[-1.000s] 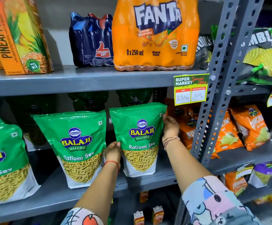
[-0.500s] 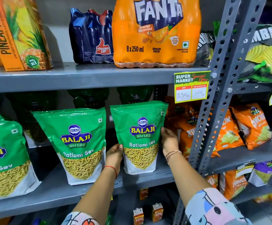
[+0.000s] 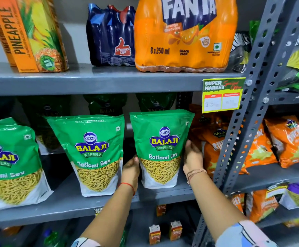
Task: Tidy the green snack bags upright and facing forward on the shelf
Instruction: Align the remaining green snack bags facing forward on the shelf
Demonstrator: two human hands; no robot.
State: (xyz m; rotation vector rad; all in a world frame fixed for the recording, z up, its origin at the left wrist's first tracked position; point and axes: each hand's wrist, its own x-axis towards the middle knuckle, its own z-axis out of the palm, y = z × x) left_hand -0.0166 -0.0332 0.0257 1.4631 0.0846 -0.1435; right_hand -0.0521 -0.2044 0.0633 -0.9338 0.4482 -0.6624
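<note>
Three green bags stand along the front edge of the shelf (image 3: 91,209), and all three already show their fronts. The right bag (image 3: 161,148) stands upright and nearly square to the front edge; the middle bag (image 3: 93,154) leans a little with its top tipped left, and the left bag (image 3: 11,163), partly cut off by the frame, also sits somewhat askew. Judging from this, the right bag is close to done, while the other two probably need a small straightening. More green bags stand in the dark at the back of the shelf; whether they are straight cannot be told. The right bag sits between the two hands: the left hand (image 3: 130,170) lies flat against its lower left side, the right hand (image 3: 192,155) against its right side, palms pressing inward, so the grip is a two-handed clasp on the bag, whose base rests on the shelf.
</note>
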